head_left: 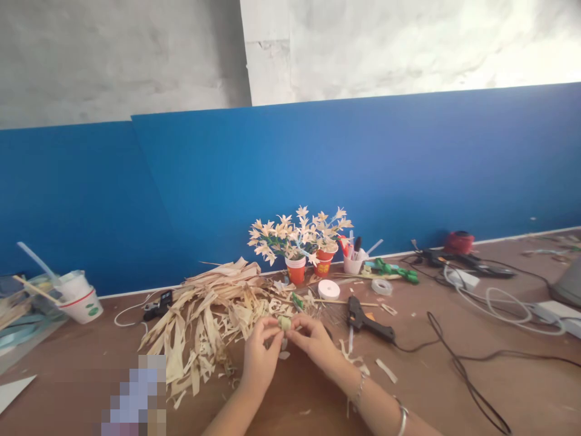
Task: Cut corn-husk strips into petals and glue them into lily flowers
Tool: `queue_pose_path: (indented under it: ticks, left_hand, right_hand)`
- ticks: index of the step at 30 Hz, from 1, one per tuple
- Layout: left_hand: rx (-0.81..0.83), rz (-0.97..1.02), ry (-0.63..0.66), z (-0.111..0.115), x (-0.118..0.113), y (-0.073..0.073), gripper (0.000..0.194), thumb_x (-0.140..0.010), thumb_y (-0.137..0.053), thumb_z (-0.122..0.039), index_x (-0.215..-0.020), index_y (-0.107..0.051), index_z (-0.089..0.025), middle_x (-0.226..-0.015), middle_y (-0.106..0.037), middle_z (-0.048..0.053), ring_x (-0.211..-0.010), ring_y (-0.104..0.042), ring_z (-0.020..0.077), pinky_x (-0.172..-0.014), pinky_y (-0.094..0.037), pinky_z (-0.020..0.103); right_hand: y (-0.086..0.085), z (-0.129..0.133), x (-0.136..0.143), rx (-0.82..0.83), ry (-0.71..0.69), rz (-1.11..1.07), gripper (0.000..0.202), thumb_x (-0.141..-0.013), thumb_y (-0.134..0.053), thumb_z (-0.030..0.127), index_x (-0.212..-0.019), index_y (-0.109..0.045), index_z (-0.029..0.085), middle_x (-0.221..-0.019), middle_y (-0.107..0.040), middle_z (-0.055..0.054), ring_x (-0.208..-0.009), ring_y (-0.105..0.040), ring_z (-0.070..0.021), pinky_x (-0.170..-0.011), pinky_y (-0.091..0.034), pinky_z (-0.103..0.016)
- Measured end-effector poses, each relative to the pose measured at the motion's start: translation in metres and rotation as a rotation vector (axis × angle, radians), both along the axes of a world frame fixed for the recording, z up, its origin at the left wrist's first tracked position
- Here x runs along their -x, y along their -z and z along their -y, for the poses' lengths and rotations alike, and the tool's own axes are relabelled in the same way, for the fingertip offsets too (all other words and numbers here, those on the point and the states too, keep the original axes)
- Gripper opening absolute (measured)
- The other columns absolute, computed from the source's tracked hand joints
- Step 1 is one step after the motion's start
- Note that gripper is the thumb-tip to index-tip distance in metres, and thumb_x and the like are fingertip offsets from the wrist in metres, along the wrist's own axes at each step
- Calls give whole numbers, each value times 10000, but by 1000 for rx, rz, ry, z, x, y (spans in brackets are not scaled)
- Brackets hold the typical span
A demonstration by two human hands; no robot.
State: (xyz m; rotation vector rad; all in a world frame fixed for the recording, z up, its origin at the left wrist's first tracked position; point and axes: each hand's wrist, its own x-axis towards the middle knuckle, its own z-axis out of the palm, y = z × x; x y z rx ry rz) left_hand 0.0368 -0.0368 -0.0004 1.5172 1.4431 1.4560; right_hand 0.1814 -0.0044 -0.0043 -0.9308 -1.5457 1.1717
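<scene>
Between the fingertips of both hands is a small pale-green rolled piece (pixel 284 323), perhaps a strip of dried husk; its exact kind is too small to make out. My left hand (pixel 264 346) pinches it from the left, thumb and fingers closed. From the right, my right hand (pixel 312 339) pinches it too, with a bracelet and a bangle on that wrist. A heap of dried husks (pixel 204 315) lies just left of my hands. Right of them rests a black glue gun (pixel 370 321) on its side. White petal-like scraps lie on the table beneath my fingers.
Behind my hands, artificial flowers (pixel 297 233) stand in red paper cups (pixel 296 272). A white tape roll (pixel 329 289) and a clear tape roll (pixel 382 286) lie nearby. Black cables (pixel 458 363) cross the right side. A white cup (pixel 82 303) stands left. A blue partition (pixel 318 163) borders the back.
</scene>
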Motion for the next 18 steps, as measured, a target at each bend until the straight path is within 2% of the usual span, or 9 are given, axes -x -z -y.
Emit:
queue_pose_path:
  ticks: [7, 18]
  left_hand:
    - [-154, -260, -40, -6, 6, 6, 159, -770, -557, -302, -690, -648, -198, -776, -658, 50, -829, -612, 230, -788, -494, 396]
    - [-230, -372, 9, -7, 8, 8, 148, -770, -554, -219, -653, -644, -211, -763, -650, 28, -824, -578, 212, -768, -460, 357]
  right_hand:
    - [-2, -1, -2, 12, 6, 9, 213, -726, -608, 342, -632, -553, 160, -654, -506, 15, -623, -458, -122, -598, -363, -232]
    - [0, -1, -2, -60, 32, 106, 168, -719, -599, 304, -626, -557, 170, -692, -539, -4, -683, -503, -146, -639, -392, -247]
